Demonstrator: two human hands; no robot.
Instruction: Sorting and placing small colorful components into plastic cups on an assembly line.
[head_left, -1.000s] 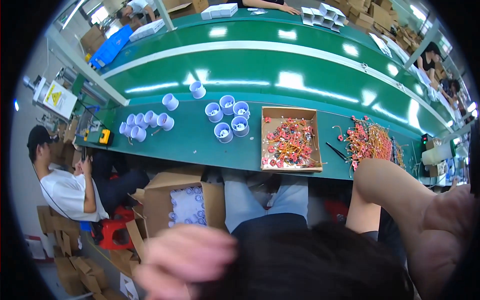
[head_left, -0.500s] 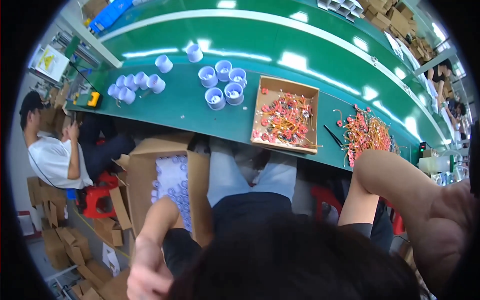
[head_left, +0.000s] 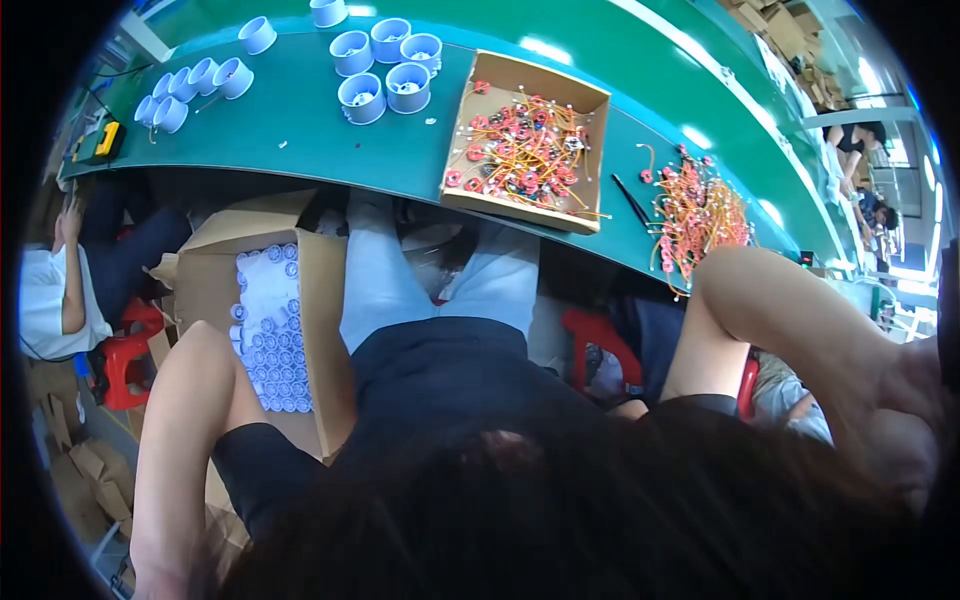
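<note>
**Both arms raised to the head; bench work lies untouched**

Green bench point(head_left: 300, 140): runs across the top of the view, curving with the lens. Seated person's pale trousers point(head_left: 400, 280) go under its near edge.

Dark hair point(head_left: 600, 510): fills the lower middle of the view and hides much of what is below it.

Right arm point(head_left: 790, 330): bent, elbow up near the bench edge, forearm leading down to the right hand point(head_left: 915, 410) at the right rim, pressed against the hair. Fingers are lost in blur and hair; cannot tell whether that hand is clenched or slack, or whether it holds anything.

Left arm point(head_left: 185, 420): also bent and raised, elbow pointing toward the floor box. The left hand is out of view at the lower edge, so its state cannot be told.

Open cardboard box point(head_left: 200, 290): on the floor at the left, beside the left elbow, packed with rows of small white round parts point(head_left: 268, 330).

Shallow cardboard tray point(head_left: 590, 100): on the bench straight ahead, holding red-and-orange wired parts point(head_left: 520, 140). Well apart from both hands.

Loose heap of the same wired parts point(head_left: 700, 215): on the bench right of the tray, just beyond the right elbow.

Pale blue cups point(head_left: 385, 70): clustered left of the tray, more in a row further left.

Co-worker in a white shirt point(head_left: 50, 300): seated at the far left.
</note>
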